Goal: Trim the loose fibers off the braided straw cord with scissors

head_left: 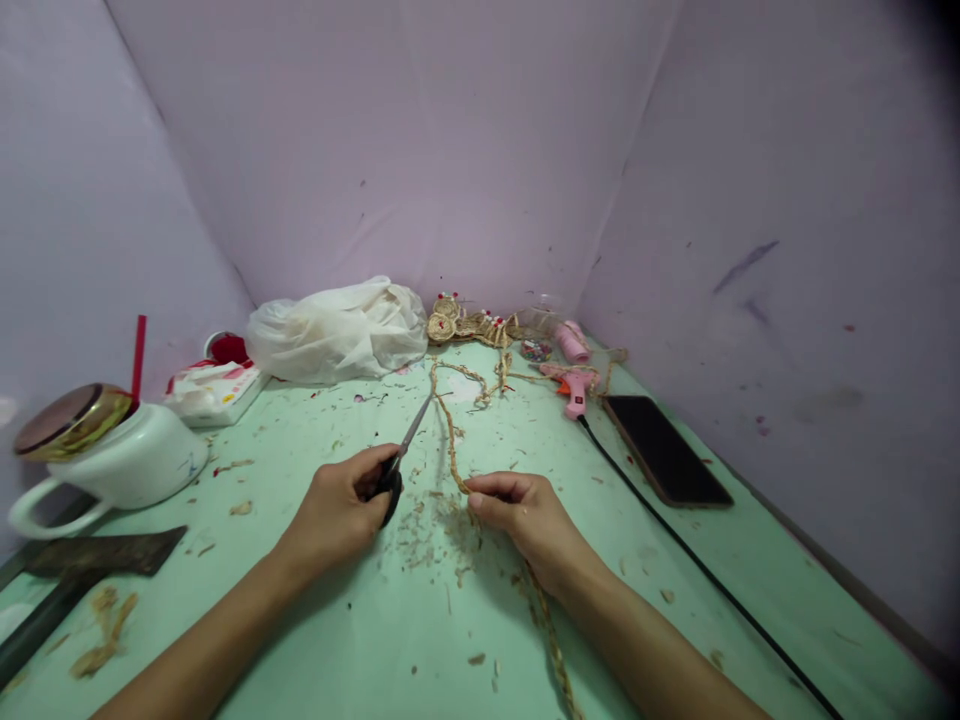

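My left hand [341,510] is closed round the black handles of a pair of scissors [409,440], whose blades point away toward the back of the table. My right hand [525,515] pinches a braided straw rope [450,430] against the green tabletop. The rope runs from under my right wrist, through my fingers, and away to a heap of woven straw pieces [472,325] at the back. The scissor blades lie just left of the rope. Short straw scraps litter the table between my hands.
A white pot with a gold lid [112,450] stands at the left, a dark flat tool [82,565] in front of it. A white plastic bag [337,330] lies at the back. A pink glue gun [574,385], its black cord and a phone [664,450] lie right.
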Demonstrator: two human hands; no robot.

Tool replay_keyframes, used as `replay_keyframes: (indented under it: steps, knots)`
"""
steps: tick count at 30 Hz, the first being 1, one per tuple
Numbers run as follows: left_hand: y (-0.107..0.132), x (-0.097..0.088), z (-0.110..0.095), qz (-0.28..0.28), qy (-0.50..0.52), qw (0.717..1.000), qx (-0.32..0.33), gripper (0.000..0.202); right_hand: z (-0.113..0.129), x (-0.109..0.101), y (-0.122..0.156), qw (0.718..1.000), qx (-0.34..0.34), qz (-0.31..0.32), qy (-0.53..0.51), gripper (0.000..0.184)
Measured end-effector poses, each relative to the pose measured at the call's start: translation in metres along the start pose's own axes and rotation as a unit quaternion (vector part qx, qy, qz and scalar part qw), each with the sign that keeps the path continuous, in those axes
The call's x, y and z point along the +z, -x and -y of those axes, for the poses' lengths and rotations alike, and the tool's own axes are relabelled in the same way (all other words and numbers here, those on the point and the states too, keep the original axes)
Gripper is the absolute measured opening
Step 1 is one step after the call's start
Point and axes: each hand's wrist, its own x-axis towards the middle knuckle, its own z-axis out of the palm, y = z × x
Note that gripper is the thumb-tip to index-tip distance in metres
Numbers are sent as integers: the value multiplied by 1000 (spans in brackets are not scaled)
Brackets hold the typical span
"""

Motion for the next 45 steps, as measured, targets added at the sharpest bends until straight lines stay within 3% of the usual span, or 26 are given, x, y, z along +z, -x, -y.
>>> replay_keyframes:
  steps: [3, 9, 15, 19, 26, 31, 33, 35, 37, 39, 42, 45]
  knots:
    - [1, 2, 6, -1, -9, 999, -34, 37, 4, 0, 3, 1000, 14, 14, -12, 22]
    - [2, 4, 12, 2, -57, 998, -31, 37, 11, 1, 8, 998, 38, 44, -20, 27]
    - [0, 12, -1, -6, 135, 987, -88, 39, 9, 3, 7, 998, 60, 11, -11, 16]
    - [-4, 20, -12, -10, 227, 960, -162, 44, 6, 7, 8, 999, 19, -12, 31, 11]
    - [-41, 34, -28, 12, 163, 961, -224, 28, -4, 10, 14, 983, -74, -17, 170, 5]
    - [-53, 45, -39, 17, 234, 931, -278, 26, -8, 9, 16, 965, -144, -27, 218, 3]
    - [-51, 45, -37, -5, 284, 922, -261, 32, -3, 9, 17, 979, -111, 7, 168, 6]
    - [-49, 43, -33, -42, 373, 898, -228, 37, 5, 8, 18, 996, -15, 74, 43, 15]
    - [-46, 41, -27, -66, 458, 865, -196, 42, 12, 6, 19, 979, 102, 137, -115, 19]
    - [-44, 40, -22, -70, 498, 845, -182, 45, 15, 3, 18, 950, 168, 167, -204, 18]
    - [-42, 42, -18, -66, 517, 837, -165, 45, 11, 3, 14, 937, 188, 191, -223, 20]
    - [-42, 45, -19, -57, 520, 838, -157, 43, 6, 5, 11, 947, 164, 180, -207, 24]
